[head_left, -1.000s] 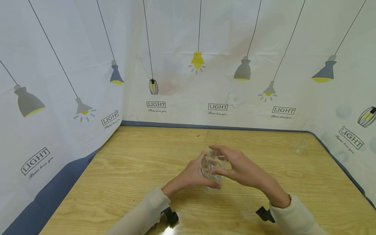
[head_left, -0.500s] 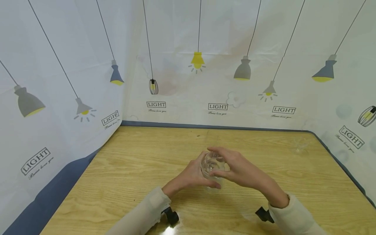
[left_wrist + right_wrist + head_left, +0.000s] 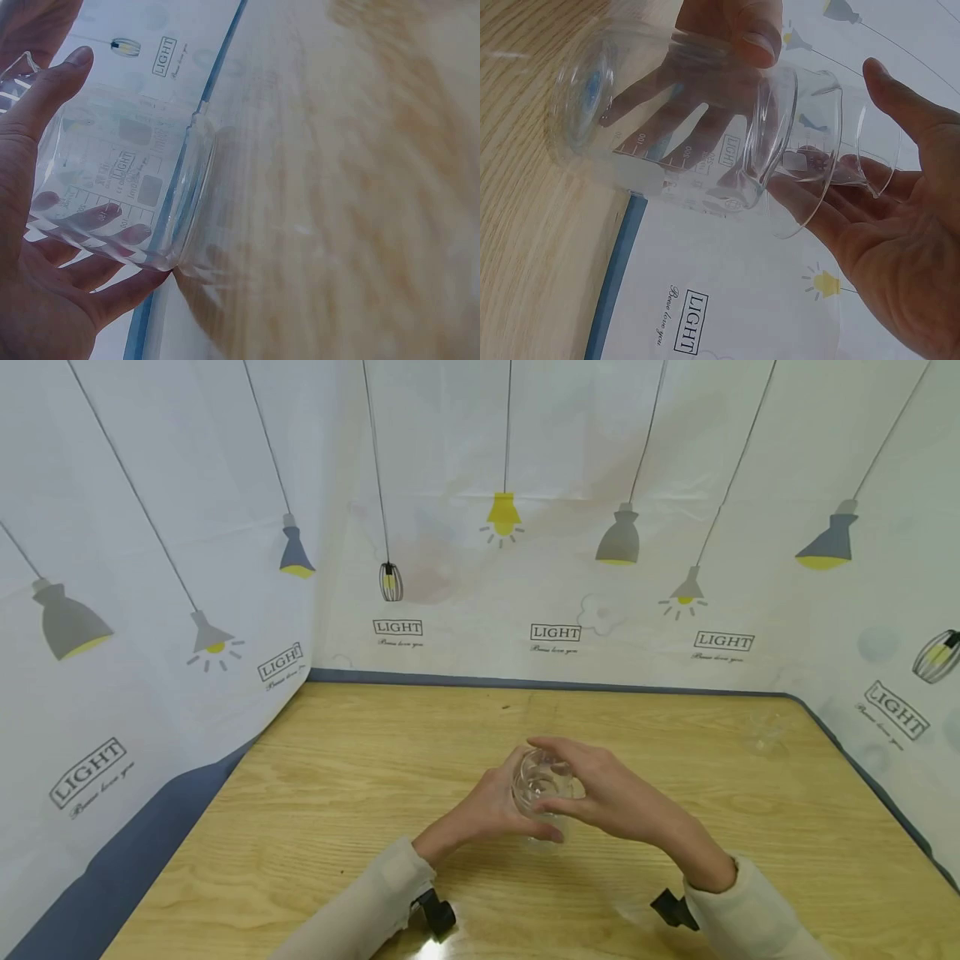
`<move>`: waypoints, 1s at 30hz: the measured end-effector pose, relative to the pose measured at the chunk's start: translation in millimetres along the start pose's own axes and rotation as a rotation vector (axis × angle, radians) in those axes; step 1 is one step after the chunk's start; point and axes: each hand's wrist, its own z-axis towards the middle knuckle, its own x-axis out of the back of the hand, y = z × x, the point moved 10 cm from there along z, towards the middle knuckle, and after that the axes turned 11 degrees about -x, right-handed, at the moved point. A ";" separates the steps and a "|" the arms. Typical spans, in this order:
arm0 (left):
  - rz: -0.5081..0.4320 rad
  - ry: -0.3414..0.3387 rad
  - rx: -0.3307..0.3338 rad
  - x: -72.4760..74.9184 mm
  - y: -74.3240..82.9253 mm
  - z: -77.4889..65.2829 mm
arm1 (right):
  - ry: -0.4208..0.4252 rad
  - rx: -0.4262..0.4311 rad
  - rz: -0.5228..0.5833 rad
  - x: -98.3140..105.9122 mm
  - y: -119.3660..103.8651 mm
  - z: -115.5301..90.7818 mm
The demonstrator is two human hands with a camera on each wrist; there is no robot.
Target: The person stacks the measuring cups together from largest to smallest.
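A large clear glass beaker (image 3: 667, 165) with printed volume marks stands upright on the table. My left hand (image 3: 491, 806) grips it from the left, with thumb and fingers round its wall (image 3: 142, 172). Over its mouth, my right hand (image 3: 618, 789) holds a smaller glass beaker (image 3: 851, 139) between thumb and fingers. The lower part of this smaller beaker sits inside the large one, and its rim stays above the large rim. Glass edges overlap here, so I cannot tell whether a further beaker is nested inside or whether the smaller one touches bottom.
Another clear glass vessel (image 3: 765, 731) stands at the table's back right, faint against the wood. A printed cloth wall (image 3: 465, 652) encloses the back and both sides of the wooden table (image 3: 337, 752). Black camera mounts (image 3: 437, 914) are on both wrists.
My right hand has come down and slightly left, lowering the smaller beaker into the large one, mostly in the first half second. The left hand and large beaker have stayed in place.
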 end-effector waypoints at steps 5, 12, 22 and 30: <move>-0.006 -0.002 -0.014 -0.6 1.2 0.6 | 0.000 0.004 -0.025 -0.5 -1.2 -0.2; -0.009 -0.006 -0.018 -0.3 0.6 0.5 | 0.002 0.007 -0.017 -1.0 -2.1 -0.4; 0.003 -0.010 -0.016 0.0 2.2 0.0 | 0.000 0.009 -0.013 -3.4 -2.1 0.7; 0.013 -0.006 -0.015 0.4 1.6 0.1 | 0.009 0.006 -0.018 -1.9 -2.9 1.0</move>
